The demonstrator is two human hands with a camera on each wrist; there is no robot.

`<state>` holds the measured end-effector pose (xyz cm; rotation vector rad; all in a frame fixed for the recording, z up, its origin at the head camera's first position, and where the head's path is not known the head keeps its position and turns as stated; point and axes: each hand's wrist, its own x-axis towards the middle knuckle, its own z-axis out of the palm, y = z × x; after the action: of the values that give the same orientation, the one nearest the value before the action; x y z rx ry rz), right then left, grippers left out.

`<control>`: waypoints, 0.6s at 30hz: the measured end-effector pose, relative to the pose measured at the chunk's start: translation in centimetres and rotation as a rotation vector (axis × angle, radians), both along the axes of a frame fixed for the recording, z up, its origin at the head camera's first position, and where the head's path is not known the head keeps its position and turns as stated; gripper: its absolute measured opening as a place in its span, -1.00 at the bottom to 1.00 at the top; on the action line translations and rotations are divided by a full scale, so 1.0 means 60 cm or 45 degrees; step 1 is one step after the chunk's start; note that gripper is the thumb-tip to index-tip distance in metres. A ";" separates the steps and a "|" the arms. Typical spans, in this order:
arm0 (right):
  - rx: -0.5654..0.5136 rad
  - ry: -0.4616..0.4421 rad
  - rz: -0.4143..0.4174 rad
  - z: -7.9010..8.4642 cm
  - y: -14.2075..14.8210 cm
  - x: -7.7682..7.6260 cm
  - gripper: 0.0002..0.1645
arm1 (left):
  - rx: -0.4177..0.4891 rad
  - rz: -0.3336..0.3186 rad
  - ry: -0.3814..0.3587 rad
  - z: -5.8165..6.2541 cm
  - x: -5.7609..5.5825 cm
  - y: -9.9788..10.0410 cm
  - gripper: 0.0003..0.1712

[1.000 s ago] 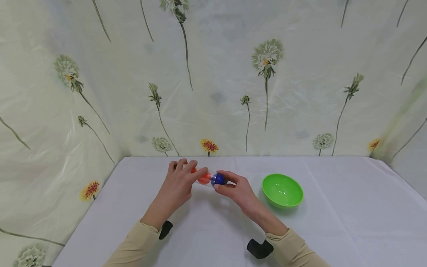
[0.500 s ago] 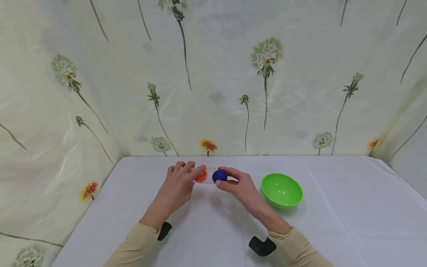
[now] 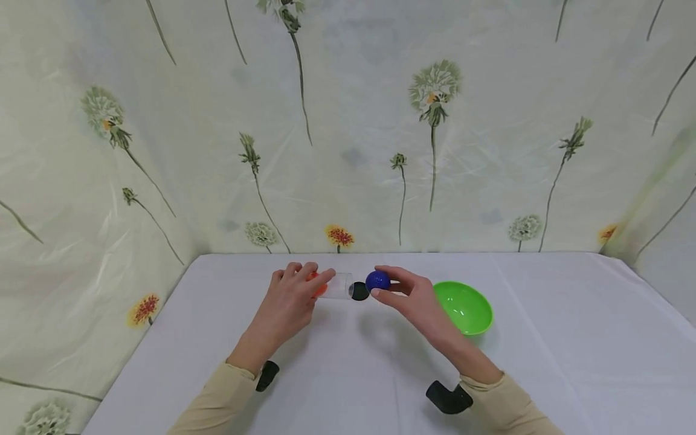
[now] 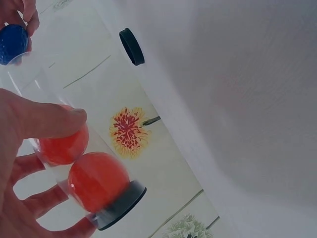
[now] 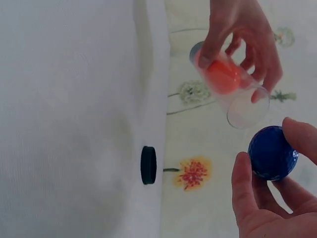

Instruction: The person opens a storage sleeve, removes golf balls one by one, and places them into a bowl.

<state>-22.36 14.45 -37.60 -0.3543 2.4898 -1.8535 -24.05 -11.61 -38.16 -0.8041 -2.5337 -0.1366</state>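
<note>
My left hand (image 3: 293, 296) grips a clear plastic tube (image 3: 339, 285) held sideways over the table. Two orange balls (image 4: 99, 181) sit inside it, toward the end closed by a dark cap (image 4: 121, 206). The tube's other end is uncovered and faces right. Just beyond that rim, a dark blue ball (image 3: 377, 281) is pinched between the fingers and thumb of my right hand (image 3: 415, 296). A loose black lid (image 5: 148, 165) lies on the table; in the head view it appears between the tube's mouth and the blue ball.
A green bowl (image 3: 472, 308) stands on the white tablecloth (image 3: 571, 338) at the right, partly behind my right hand. A flower-printed sheet (image 3: 348, 181) hangs at the table's far edge and along the sides. Black camera mounts (image 3: 449, 397) show beside the wrists.
The blue ball has come out of the tube's open end and moved right with my right hand. The orange balls have slid left inside the tube. My left hand has barely moved.
</note>
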 end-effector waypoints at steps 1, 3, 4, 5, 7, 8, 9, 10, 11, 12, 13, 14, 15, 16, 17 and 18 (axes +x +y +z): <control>0.008 0.008 0.002 0.002 0.006 0.001 -0.37 | 0.005 -0.006 0.001 0.000 0.000 0.000 -0.29; 0.015 0.013 0.004 0.006 0.016 0.003 -0.35 | 0.020 -0.017 0.004 0.000 0.000 0.000 -0.29; 0.017 0.015 0.005 0.008 0.021 0.004 -0.35 | 0.027 -0.022 0.006 0.000 0.000 -0.001 -0.29; 0.017 0.015 0.002 0.010 0.025 0.005 -0.35 | 0.031 -0.026 0.009 0.000 0.000 -0.001 -0.29; 0.019 0.025 0.000 0.014 0.033 0.007 -0.35 | 0.039 -0.033 0.012 0.000 0.001 -0.002 -0.28; 0.022 0.029 -0.005 0.016 0.037 0.007 -0.36 | 0.040 -0.035 0.013 0.000 0.001 -0.003 -0.28; 0.028 0.042 -0.006 0.017 0.041 0.008 -0.36 | 0.039 -0.036 0.014 -0.001 0.001 -0.003 -0.29; 0.031 0.053 -0.011 0.018 0.045 0.009 -0.37 | 0.040 -0.038 0.013 -0.001 0.001 -0.003 -0.29; 0.030 0.067 -0.012 0.019 0.048 0.009 -0.38 | 0.042 -0.038 0.011 -0.001 0.001 -0.004 -0.29; 0.032 0.083 -0.009 0.019 0.052 0.009 -0.39 | 0.046 -0.039 0.008 -0.002 0.001 -0.004 -0.29; 0.032 0.093 -0.006 0.020 0.057 0.008 -0.39 | 0.051 -0.040 0.004 -0.002 0.001 -0.004 -0.29; 0.034 0.102 -0.006 0.020 0.061 0.008 -0.40 | 0.055 -0.041 0.001 -0.002 0.001 -0.004 -0.29; 0.036 0.107 -0.006 0.021 0.066 0.008 -0.40 | 0.061 -0.044 -0.002 -0.002 0.001 -0.004 -0.29; 0.040 0.107 -0.008 0.022 0.071 0.008 -0.40 | 0.065 -0.047 -0.006 -0.002 0.001 -0.004 -0.29; 0.041 0.103 -0.009 0.024 0.077 0.008 -0.40 | 0.067 -0.049 -0.009 -0.002 0.002 -0.004 -0.29; 0.054 0.098 -0.014 0.026 0.083 0.008 -0.39 | 0.069 -0.053 -0.010 -0.001 0.002 -0.003 -0.29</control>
<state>-21.86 19.42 -36.06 -0.4190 2.5816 -1.8218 -23.95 -11.80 -38.23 -0.8363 -2.5103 -0.2219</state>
